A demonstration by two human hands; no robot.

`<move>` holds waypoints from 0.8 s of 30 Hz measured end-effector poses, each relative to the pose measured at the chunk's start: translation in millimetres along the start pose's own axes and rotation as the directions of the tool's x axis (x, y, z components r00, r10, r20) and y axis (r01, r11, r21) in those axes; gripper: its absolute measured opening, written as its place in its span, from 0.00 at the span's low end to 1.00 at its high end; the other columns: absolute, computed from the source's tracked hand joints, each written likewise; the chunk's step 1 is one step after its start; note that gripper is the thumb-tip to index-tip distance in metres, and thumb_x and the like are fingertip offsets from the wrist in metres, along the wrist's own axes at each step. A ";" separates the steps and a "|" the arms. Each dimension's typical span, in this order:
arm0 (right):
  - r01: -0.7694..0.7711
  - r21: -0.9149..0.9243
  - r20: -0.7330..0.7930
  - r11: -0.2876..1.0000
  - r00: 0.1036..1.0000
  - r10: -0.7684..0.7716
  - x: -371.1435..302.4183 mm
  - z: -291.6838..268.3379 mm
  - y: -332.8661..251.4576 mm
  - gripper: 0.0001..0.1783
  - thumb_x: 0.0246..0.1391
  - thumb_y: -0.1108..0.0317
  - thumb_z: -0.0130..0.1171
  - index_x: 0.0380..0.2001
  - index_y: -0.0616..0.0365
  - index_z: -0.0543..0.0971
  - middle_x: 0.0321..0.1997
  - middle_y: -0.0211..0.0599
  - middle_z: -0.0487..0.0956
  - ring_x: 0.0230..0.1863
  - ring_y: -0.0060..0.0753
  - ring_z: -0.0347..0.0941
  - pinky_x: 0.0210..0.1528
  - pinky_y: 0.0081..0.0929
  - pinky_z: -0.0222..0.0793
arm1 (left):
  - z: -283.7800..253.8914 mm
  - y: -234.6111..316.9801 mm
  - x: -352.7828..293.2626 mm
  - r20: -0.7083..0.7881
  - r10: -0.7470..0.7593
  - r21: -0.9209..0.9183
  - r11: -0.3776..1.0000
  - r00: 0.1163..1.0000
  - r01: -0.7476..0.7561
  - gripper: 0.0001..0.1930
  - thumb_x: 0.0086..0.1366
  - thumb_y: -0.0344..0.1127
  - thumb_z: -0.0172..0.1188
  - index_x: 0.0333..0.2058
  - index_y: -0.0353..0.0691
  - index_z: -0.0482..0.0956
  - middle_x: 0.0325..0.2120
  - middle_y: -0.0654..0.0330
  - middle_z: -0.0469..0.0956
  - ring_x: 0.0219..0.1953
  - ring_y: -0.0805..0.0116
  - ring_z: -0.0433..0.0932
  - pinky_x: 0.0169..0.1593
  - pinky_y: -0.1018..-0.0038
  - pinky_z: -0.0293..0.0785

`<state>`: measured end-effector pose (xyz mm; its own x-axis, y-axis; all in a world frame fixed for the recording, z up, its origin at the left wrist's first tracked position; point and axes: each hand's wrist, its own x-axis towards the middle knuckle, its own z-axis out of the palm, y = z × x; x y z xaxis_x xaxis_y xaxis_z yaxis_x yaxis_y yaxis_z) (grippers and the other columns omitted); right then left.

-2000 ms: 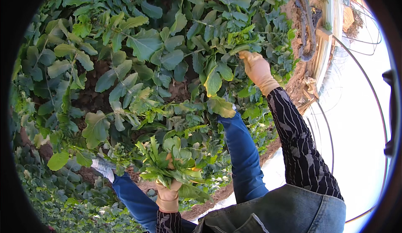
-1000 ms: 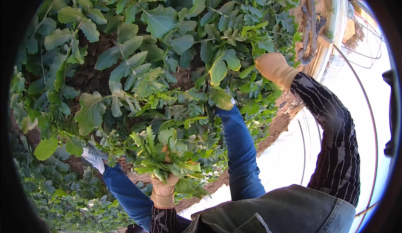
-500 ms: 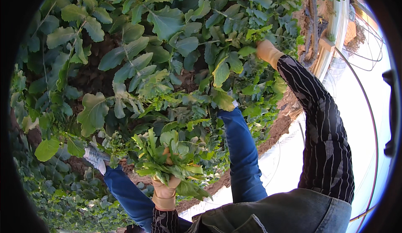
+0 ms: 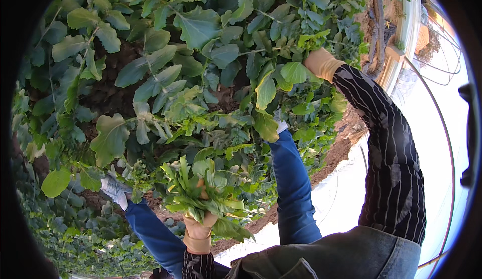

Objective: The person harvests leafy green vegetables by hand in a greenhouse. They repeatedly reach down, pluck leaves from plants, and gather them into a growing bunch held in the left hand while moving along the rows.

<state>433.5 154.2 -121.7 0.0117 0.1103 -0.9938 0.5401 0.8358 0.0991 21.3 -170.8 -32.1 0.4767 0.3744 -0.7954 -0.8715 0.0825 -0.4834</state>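
Observation:
In a tan glove, my left hand [image 4: 200, 224] is closed around a thick bunch of picked green leaves [image 4: 201, 188], some of them yellowish, held low in front of my legs. My right arm reaches forward and to the right into the leafy plants. There my right hand [image 4: 320, 63], gloved alike, is curled at a light green leaf [image 4: 294, 72]; the leaf hides the fingertips. Just left of that leaf hangs a yellow-edged leaf [image 4: 265, 92].
Dense broad-leaved plants [image 4: 198, 28] spread ahead and to the left. My shoes [image 4: 115, 191] stand among them. Along the right run a strip of bare soil [image 4: 336, 158], white sheeting [image 4: 346, 193], a pale ledge [image 4: 401, 38] and a dark hose [image 4: 442, 123].
My right hand has shifted slightly toward me, and the light green leaf beside it has turned and come lower. The left hand with its bunch has barely moved.

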 end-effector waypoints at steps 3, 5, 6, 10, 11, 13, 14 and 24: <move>0.034 -0.037 -0.065 0.999 0.997 -0.037 -6.3 6.2 1.9 0.10 0.46 0.67 0.57 0.32 0.53 0.84 0.33 0.40 0.83 0.39 0.47 0.80 0.40 0.40 0.75 | -2.4 -2.6 0.2 -0.001 -0.021 -0.040 0.999 1.000 0.021 0.25 0.66 0.44 0.55 0.57 0.36 0.72 0.46 0.56 0.81 0.53 0.58 0.74 0.63 0.53 0.62; 0.032 0.035 -0.126 0.999 0.992 -0.027 -8.5 6.8 1.0 0.10 0.45 0.67 0.57 0.31 0.54 0.84 0.33 0.40 0.83 0.41 0.46 0.78 0.42 0.40 0.74 | -1.8 -3.9 1.0 0.006 -0.014 -0.039 0.999 1.000 0.014 0.25 0.67 0.44 0.55 0.57 0.36 0.71 0.46 0.56 0.81 0.53 0.58 0.74 0.63 0.53 0.62; 0.029 0.066 -0.158 0.997 0.987 -0.018 -8.6 6.3 0.4 0.10 0.45 0.67 0.57 0.30 0.54 0.84 0.33 0.40 0.82 0.42 0.46 0.78 0.43 0.40 0.73 | -0.8 -4.4 1.4 0.006 -0.010 -0.037 0.999 1.000 0.011 0.25 0.67 0.45 0.55 0.57 0.36 0.71 0.46 0.56 0.81 0.53 0.58 0.74 0.63 0.53 0.62; -0.052 0.037 -0.026 0.998 0.998 0.053 -3.8 1.8 -2.8 0.12 0.47 0.62 0.58 0.35 0.49 0.84 0.35 0.37 0.83 0.44 0.42 0.77 0.49 0.37 0.67 | 4.2 -4.5 1.0 -0.048 0.001 0.006 1.000 0.999 -0.001 0.25 0.66 0.46 0.56 0.57 0.37 0.72 0.46 0.58 0.81 0.53 0.57 0.74 0.62 0.52 0.62; -0.089 -0.001 0.042 0.996 0.995 0.089 -2.0 1.1 -3.1 0.13 0.48 0.61 0.58 0.37 0.48 0.84 0.35 0.36 0.83 0.45 0.41 0.77 0.51 0.36 0.65 | 4.8 -4.6 0.7 -0.042 0.004 0.030 1.000 0.999 -0.002 0.26 0.66 0.46 0.56 0.57 0.37 0.72 0.45 0.58 0.81 0.53 0.57 0.74 0.62 0.52 0.62; -0.108 0.020 0.091 0.994 0.990 0.106 3.3 0.3 -4.5 0.16 0.47 0.58 0.61 0.40 0.48 0.83 0.38 0.35 0.83 0.46 0.41 0.77 0.52 0.36 0.64 | 4.9 -4.9 0.0 -0.080 0.022 0.083 0.996 0.997 -0.016 0.26 0.66 0.47 0.56 0.57 0.37 0.72 0.45 0.59 0.81 0.52 0.58 0.74 0.62 0.52 0.62; -0.123 0.024 0.121 0.992 0.986 0.119 5.6 0.5 -4.8 0.19 0.46 0.56 0.62 0.42 0.47 0.82 0.39 0.34 0.83 0.47 0.41 0.77 0.53 0.35 0.63 | 4.4 -5.0 -0.2 -0.092 0.032 0.102 0.994 0.995 -0.023 0.26 0.65 0.47 0.57 0.57 0.37 0.72 0.45 0.59 0.81 0.52 0.58 0.74 0.61 0.52 0.63; -0.054 -0.009 0.105 0.999 0.993 0.054 6.8 14.1 -1.4 0.33 0.43 0.54 0.70 0.54 0.51 0.75 0.45 0.37 0.82 0.49 0.44 0.77 0.53 0.38 0.68 | -2.8 -5.3 -2.4 -0.110 0.043 0.099 0.995 0.993 -0.032 0.24 0.66 0.47 0.55 0.55 0.38 0.74 0.41 0.58 0.83 0.52 0.58 0.75 0.60 0.52 0.64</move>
<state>444.6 146.3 -129.3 0.1296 0.0983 -0.9867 0.5313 0.8333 0.1528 25.1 -174.7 -28.6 0.4483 0.2740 -0.8509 -0.8936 0.1615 -0.4188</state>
